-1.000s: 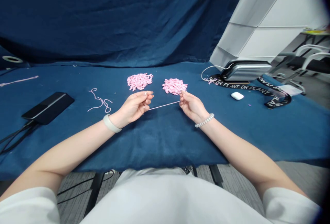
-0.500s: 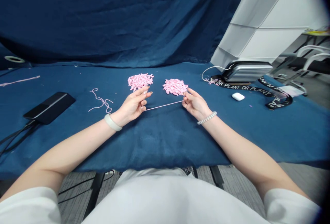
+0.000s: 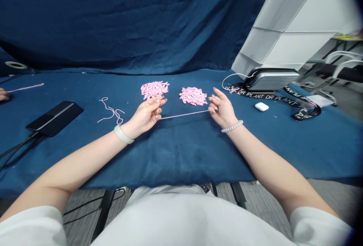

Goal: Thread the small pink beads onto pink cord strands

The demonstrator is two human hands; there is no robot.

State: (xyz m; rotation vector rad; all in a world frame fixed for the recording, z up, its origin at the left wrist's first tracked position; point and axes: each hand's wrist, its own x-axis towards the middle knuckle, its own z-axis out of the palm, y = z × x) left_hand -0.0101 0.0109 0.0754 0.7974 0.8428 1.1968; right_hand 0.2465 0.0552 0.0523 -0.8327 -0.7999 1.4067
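A thin pale pink cord (image 3: 184, 115) runs straight and taut across the blue cloth (image 3: 184, 155), held in the air just above it, with no visible kink or fray. It lies near the middle of the table, just in front of two heaps of crinkled pink bits (image 3: 154, 90).

The left hand (image 3: 146, 116) grasps the cord's left end, its fingertips pinched together and its other fingers curled loosely above. The right hand (image 3: 222, 110) holds the right end low between its fingertips, while its upper fingers spread open and point away. Exactly which fingers pinch there is too small to tell. A white band (image 3: 124, 134) circles the left wrist, and a beaded bracelet (image 3: 231, 126) circles the right.

The second heap (image 3: 193, 96) sits to the right of the first, just beyond the cord. A loose squiggle of pink string (image 3: 111, 110) lies left of the left hand, beside a black phone (image 3: 54, 118) with dark cables (image 3: 19, 150). To the far right are a silver case (image 3: 270, 79), a black "DR PLANT" lanyard (image 3: 269, 96) and a white earbud case (image 3: 261, 106). At the far left edge, another person's hand (image 3: 3, 94) lies near a straight length of pink string (image 3: 25, 87).
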